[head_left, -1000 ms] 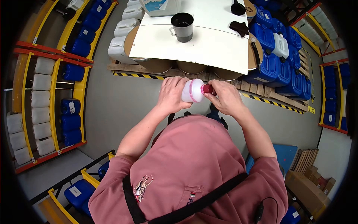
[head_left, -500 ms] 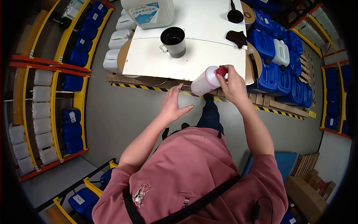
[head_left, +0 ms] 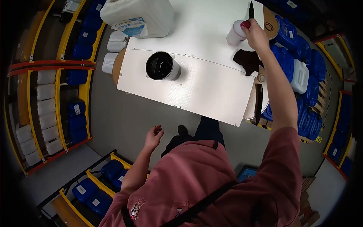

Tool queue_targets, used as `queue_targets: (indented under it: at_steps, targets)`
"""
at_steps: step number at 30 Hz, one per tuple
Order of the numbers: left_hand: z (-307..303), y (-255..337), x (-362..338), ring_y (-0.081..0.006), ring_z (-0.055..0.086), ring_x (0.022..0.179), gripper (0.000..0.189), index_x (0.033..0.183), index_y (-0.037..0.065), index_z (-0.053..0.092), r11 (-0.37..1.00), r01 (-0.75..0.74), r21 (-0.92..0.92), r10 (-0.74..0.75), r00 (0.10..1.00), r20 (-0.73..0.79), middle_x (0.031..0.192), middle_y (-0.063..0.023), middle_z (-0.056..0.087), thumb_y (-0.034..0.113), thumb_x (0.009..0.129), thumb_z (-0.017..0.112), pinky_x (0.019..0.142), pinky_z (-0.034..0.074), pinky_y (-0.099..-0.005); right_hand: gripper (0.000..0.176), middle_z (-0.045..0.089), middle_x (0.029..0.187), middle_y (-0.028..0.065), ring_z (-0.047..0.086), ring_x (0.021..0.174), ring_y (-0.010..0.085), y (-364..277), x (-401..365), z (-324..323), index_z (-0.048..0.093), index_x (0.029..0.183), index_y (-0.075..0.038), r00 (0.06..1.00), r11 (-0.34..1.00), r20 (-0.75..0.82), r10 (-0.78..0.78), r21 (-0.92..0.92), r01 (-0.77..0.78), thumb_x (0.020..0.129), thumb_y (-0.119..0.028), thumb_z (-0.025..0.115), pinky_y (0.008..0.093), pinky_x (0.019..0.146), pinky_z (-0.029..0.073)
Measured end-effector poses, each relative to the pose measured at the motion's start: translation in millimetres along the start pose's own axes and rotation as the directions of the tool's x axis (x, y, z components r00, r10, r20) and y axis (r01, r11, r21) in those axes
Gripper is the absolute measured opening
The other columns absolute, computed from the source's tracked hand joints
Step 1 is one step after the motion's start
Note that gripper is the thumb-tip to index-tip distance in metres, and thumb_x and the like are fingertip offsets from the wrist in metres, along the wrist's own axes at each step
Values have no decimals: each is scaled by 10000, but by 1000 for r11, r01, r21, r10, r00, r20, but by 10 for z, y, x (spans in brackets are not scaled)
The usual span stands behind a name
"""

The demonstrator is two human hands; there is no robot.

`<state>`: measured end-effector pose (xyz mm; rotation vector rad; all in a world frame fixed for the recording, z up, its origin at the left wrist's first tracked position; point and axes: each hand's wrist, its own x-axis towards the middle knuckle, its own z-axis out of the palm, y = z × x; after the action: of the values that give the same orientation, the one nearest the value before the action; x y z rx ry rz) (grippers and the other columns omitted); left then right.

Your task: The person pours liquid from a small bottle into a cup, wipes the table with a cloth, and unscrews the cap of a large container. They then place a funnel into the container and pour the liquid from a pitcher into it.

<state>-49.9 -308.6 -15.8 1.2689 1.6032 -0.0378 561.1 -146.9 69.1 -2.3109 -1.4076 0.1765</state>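
My right hand (head_left: 258,34) is closed round the red cap (head_left: 246,24) of a translucent white bottle (head_left: 236,34), held at the far right of the white board. A black stem (head_left: 251,10) sticks up just beyond it; what it joins is hidden. Beside my right wrist lies a crumpled dark cloth (head_left: 247,61). My left hand (head_left: 154,137) hangs away from the board's front edge, loosely curled with thumb apart and holding nothing. A cup (head_left: 174,70) with a black inside and a pale handle stands on the board, dark inside.
A large white jerrycan (head_left: 155,19) with a blue label stands at the back left of the white board (head_left: 200,89). Blue jerrycans (head_left: 314,70) and a white one (head_left: 300,77) crowd the right side. Racks with blue and white cans (head_left: 49,106) line the left.
My right hand has carried the bottle forward to the far right of the board. My left hand has dropped back toward my body. The view has shifted closer over the board.
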Motion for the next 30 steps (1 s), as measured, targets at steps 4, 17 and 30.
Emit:
queue_targets:
  at_steps: [4, 17, 30]
  targets:
    - [167, 7, 46, -254, 697, 1121, 496, 1374, -16, 591, 1000, -7, -10, 7, 1000, -13, 1245, -162, 709, 270, 981, 695, 977, 541, -378, 398, 723, 1137, 194, 699, 1056, 392, 130, 403, 272, 571, 1243, -30, 998, 999, 59, -15, -41, 18, 1029, -365, 595, 474, 899, 555]
    - [289, 41, 68, -242, 698, 1118, 462, 1355, -22, 590, 999, -14, -39, 15, 1000, 19, 1261, -164, 703, 233, 983, 693, 966, 540, -361, 729, 601, 1398, 225, 626, 1250, 363, 556, 328, 746, 413, 1516, -32, 999, 999, -16, -33, 5, 33, 955, -408, 686, 463, 1025, 525]
    - [282, -186, -174, -192, 666, 1125, 414, 1342, -23, 589, 987, 128, -101, -128, 992, 2, 1215, -116, 696, 206, 1007, 671, 997, 512, -331, 648, 522, 1386, 154, 529, 1214, 382, 831, -1470, 1880, 601, 1394, -269, 991, 964, 104, 79, -263, -49, 792, -182, 826, 514, 1004, 487]
